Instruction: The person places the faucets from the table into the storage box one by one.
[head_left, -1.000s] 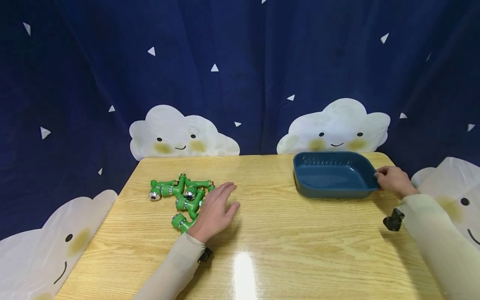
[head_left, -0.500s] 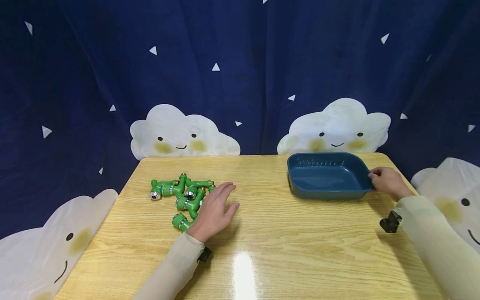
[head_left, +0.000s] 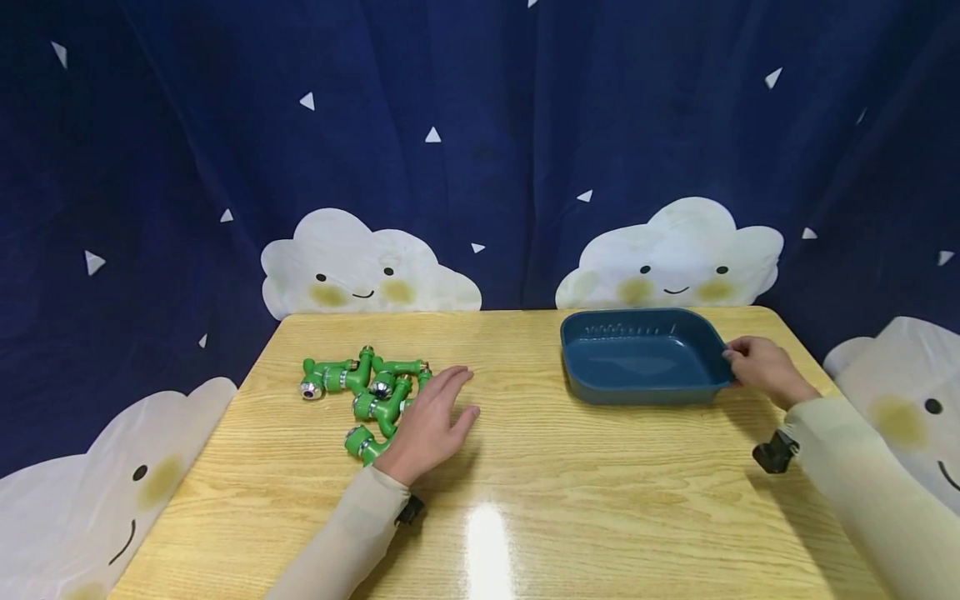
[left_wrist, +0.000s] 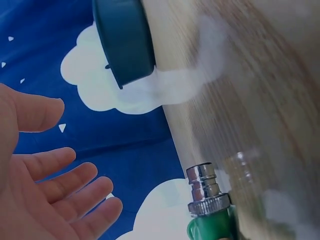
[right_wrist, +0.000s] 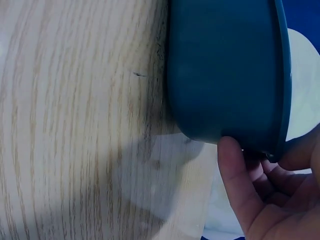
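Observation:
At the back right of the table, my right hand (head_left: 768,369) grips the right end of a dark blue plastic basin (head_left: 641,396). In the right wrist view the fingers (right_wrist: 235,170) curl up under the end of its rim, with the thumb at the top edge. My left hand (head_left: 426,429) is held with fingers spread and relaxed beside several green faucets (head_left: 378,410), holding nothing. It hides part of the nearest faucets in the head view. One faucet's ribbed metal nozzle (left_wrist: 202,187) shows below the fingers in the left wrist view.
The wooden table (head_left: 570,492) has a bright glare spot near its front. Behind it hangs a dark blue curtain (head_left: 517,150) with white clouds and triangles. A small black device (head_left: 776,452) is strapped at the right wrist.
My right hand has moved the basin left and slightly nearer across the table. The left hand and the faucets have stayed in place.

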